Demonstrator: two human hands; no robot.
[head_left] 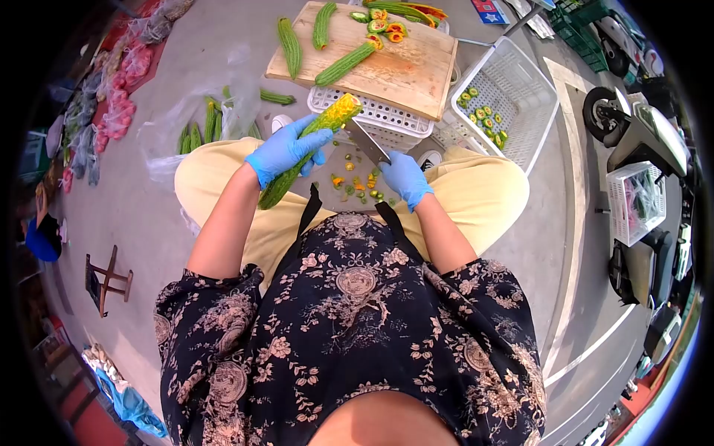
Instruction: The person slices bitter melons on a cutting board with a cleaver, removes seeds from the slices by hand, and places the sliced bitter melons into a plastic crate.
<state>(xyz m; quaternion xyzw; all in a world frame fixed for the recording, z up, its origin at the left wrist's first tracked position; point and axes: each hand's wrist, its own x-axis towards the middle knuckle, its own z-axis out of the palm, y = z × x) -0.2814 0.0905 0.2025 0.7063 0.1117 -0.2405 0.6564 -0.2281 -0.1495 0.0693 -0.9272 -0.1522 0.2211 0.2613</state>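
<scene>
Left hand (288, 149) wrapped round gourd (282, 184), right hand (405, 178) gripping knife (367, 143) just beside gourd's yellow end; cutting board (401, 70) on white crate (405, 128)

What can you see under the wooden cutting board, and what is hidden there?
A white, perforated crate shows beneath the near edge of the cutting board. The board covers most of its top, so any contents cannot be seen.
</scene>
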